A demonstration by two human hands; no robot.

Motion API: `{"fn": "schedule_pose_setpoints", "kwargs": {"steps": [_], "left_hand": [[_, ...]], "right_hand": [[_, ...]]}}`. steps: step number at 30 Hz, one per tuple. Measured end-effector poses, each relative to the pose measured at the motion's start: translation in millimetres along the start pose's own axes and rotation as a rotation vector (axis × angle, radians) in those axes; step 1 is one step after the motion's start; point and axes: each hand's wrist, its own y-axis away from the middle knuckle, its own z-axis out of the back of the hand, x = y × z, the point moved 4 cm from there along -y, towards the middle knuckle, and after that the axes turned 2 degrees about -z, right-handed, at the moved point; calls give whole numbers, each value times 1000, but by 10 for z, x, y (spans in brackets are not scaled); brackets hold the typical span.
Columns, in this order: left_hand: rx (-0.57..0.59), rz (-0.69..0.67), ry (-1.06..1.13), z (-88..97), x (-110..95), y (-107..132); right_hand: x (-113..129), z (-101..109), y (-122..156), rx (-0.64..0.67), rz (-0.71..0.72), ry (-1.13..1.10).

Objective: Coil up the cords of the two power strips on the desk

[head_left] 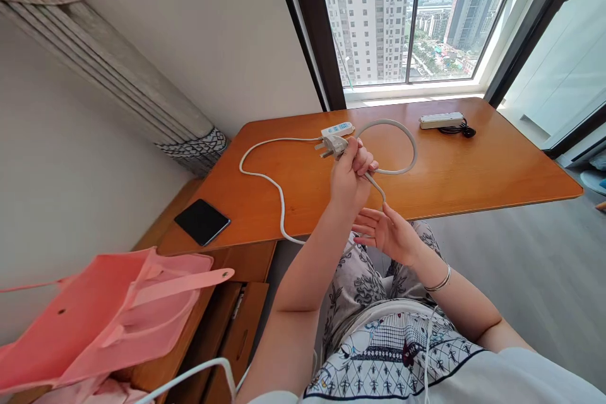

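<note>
My left hand (351,172) is closed around a white plug (332,145) and the start of its white cable (265,178), holding it above the wooden table (473,170). The cable loops across the table to a white power strip (337,129) lying just beyond the plug. My right hand (391,231) is below the table edge, palm up with fingers spread, and the cable runs down from my left hand to touch its fingertips.
A second white power strip (442,120) with a coiled black cord (457,130) lies near the window. A black phone (202,221) rests at the table's left corner. A pink bag (104,315) sits on the wooden cabinet (227,328) at lower left.
</note>
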Motion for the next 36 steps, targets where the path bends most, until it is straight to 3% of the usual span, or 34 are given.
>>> {"fn": "schedule_pose_setpoints", "kwargs": {"steps": [3,7,13,16,20,27,36], "left_hand": [[-23,-82,-7,-44,-67,117],[-48,-184,-31,-25,-200,272],[-74,-408,-36,153,-554,417],[-63,-395,-97,253,-625,414],[19,-233,-261,373,-453,358],[100,-113,-514,639,-74,184],[172,228,-611,760,243,41]], "right_hand": [[134,-43,-48,-105,106,-257],[503,-24,-28,-227,324,-479],[941,309,62,-395,414,-535],[1102,410,111,-357,459,-465],[1325,318,111,-242,522,-186],[1620,45,72,-275,627,586],[1575,-336,114,-275,449,1508]]}}
